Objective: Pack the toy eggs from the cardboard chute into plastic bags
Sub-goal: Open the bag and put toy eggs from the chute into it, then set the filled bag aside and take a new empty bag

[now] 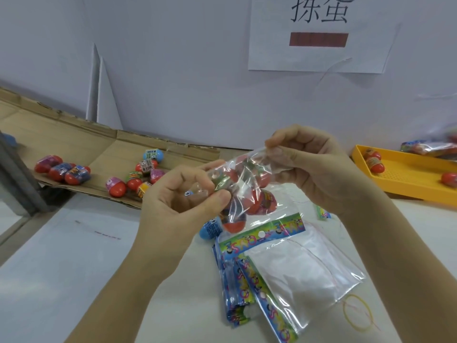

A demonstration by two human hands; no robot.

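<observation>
Plastic bag [243, 179] is being pinched at its upper edge by the right hand [319, 174] and at its left side by the left hand [178, 201], apparently steadying the mouth so the red toy eggs [262, 203] inside are not spilling. Empty bags [296, 268] are lying near, just below; loose toy eggs [116, 188] are waiting on the cardboard chute [81, 147] at far left, and a yellow tray [408, 184] is sitting far right.

I am seeing the wall sign [319, 50] running off the top edge, its characters clipped. The yellow tray [405, 186] is running past the right edge and the cardboard chute [74, 144] past the left. The clear bag [247, 174] is blurring the eggs [262, 201] inside it beyond counting and overlapping a blue egg [209, 229].
</observation>
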